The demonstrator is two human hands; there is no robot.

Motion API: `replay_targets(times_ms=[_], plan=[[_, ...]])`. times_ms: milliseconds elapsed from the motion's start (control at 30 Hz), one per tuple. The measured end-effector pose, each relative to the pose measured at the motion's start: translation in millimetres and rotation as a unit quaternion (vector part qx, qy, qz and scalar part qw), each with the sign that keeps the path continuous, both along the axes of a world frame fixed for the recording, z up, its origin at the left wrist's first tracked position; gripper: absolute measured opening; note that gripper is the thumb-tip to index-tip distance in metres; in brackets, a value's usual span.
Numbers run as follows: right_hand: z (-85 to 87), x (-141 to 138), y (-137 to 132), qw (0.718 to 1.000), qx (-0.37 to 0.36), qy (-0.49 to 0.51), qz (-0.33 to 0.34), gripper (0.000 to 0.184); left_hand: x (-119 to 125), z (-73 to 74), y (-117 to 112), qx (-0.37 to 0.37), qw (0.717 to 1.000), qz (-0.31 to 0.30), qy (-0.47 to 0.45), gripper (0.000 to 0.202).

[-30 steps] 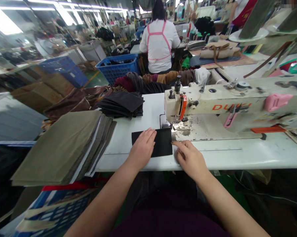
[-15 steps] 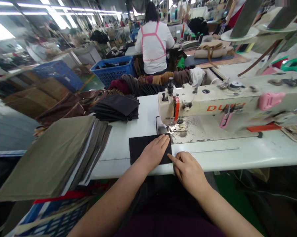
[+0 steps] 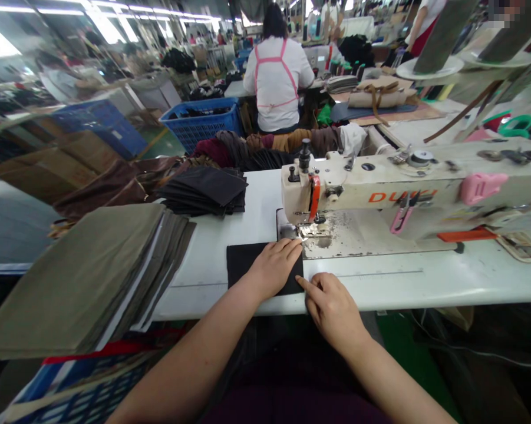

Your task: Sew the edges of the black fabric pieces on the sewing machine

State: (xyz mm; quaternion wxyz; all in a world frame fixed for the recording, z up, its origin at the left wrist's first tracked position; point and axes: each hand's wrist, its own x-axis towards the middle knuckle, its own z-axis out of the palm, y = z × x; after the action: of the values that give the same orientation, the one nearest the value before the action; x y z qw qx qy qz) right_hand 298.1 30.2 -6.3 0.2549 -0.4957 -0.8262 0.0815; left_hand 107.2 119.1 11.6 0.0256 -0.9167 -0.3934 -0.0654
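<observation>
A black rectangular fabric piece (image 3: 243,265) lies on the white sewing table, just in front of the sewing machine's needle area (image 3: 307,229). My left hand (image 3: 276,265) rests flat on its right half, fingers together and stretched toward the presser foot. My right hand (image 3: 333,306) is at the table's front edge; its index fingertip touches the fabric's right edge while the other fingers curl loosely. Nothing shows in its grasp. The underside of my right hand is hidden. Part of the black piece is covered by my left hand.
Stacked olive-grey fabric panels (image 3: 79,277) overhang the table's left side, and black pieces (image 3: 203,191) are piled behind them. Pink-handled snips (image 3: 402,218) hang on the machine arm. Beyond stand a blue crate (image 3: 203,126) and a seated person (image 3: 276,82).
The camera view has shifted slightly, moving the whole scene a little to the left. Both hands and the black fabric hold nearly the same positions relative to the machine.
</observation>
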Motion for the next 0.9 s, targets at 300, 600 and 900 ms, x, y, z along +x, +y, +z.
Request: replay_targets(times_ms=[300,600,900], plan=[[-1.8,5.9,10.2,1.000,0.000,-0.014,-0.016,0.043,4.5,-4.9,5.2,0.016,1.000,0.016,-0.007,0.046],[-6.0,6.1,13.4,1.000,-0.008,-0.009,-0.020,0.044,3.8,-11.7,7.8,0.018,1.000,0.019,-0.003,0.048],[-8.1,5.1,14.7,0.999,-0.003,-0.013,-0.029,0.043,5.1,-13.1,10.1,0.017,0.999,0.023,-0.023,0.047]])
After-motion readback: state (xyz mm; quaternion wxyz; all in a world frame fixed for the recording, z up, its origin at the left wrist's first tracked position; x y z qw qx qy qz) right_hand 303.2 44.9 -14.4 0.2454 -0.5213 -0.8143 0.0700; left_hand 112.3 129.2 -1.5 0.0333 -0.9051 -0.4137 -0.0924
